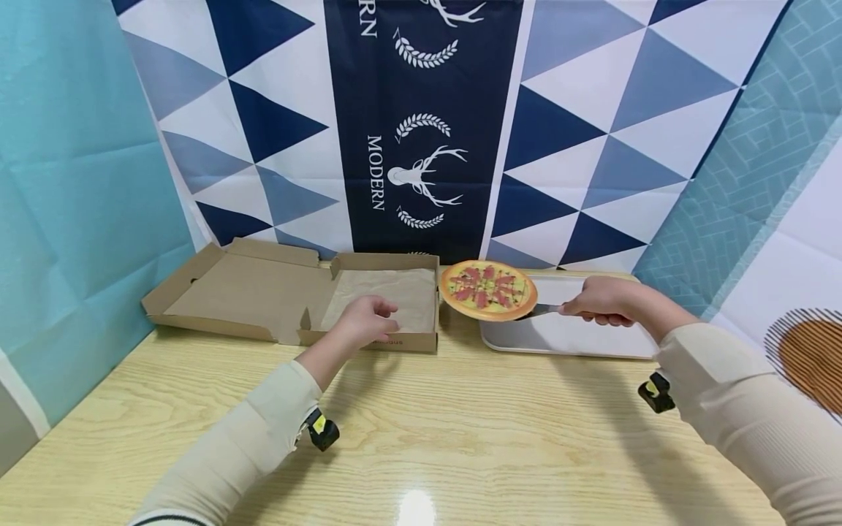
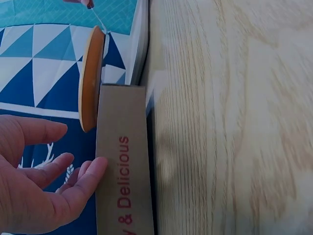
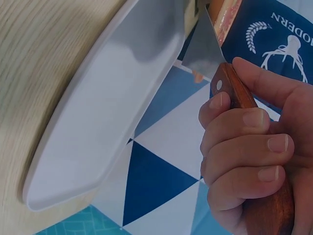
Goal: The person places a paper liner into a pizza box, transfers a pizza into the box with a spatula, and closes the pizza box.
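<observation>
My right hand (image 1: 601, 301) grips the wooden handle (image 3: 239, 98) of a metal spatula (image 3: 203, 49), fingers wrapped round it. On the spatula's blade rides a round pizza (image 1: 489, 291) with red topping strips, held above the gap between the box and the tray. The cardboard pizza box (image 1: 434, 343) lies with its lid spread to the left and a sheet of brown paper (image 1: 408, 292) inside. Over the box's front wall hovers my left hand (image 1: 368, 320), fingers loosely bent and holding nothing. In the left wrist view its fingertips are close to that wall; contact is unclear.
A white rectangular tray (image 1: 579, 337) lies on the wooden table (image 1: 460, 438) under my right hand. Behind the table hangs a patterned cloth (image 1: 421, 146), with a teal cloth (image 1: 72, 183) at the left. The box lid (image 1: 243, 292) reaches toward that side.
</observation>
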Demonstrator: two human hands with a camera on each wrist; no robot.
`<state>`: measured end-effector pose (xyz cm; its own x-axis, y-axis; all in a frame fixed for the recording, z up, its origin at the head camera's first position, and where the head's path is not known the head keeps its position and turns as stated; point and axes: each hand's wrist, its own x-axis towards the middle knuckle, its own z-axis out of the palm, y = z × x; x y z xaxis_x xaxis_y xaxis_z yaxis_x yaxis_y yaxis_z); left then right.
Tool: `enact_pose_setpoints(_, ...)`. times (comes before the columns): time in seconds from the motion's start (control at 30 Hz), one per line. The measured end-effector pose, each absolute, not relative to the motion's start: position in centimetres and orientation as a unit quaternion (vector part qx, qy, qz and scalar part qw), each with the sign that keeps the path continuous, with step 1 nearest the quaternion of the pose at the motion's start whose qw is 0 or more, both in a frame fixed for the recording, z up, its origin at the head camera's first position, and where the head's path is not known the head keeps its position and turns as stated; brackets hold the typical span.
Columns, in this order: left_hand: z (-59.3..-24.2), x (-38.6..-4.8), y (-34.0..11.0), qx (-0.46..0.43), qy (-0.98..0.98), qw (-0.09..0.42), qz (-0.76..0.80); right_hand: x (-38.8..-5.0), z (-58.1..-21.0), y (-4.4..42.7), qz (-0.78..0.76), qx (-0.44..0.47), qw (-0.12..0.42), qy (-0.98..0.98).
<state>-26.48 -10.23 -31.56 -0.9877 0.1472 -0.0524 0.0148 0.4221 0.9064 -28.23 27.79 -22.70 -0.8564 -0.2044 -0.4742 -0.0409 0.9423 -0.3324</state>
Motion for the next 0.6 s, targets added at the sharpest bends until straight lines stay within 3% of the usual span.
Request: enact_pose_setpoints(0.6,-31.7,-26.3,-13.4,0.022,0.847,0.051,0.529,-28.7,-22.0,25.1,-0.154,-0.092,0.267,0.947)
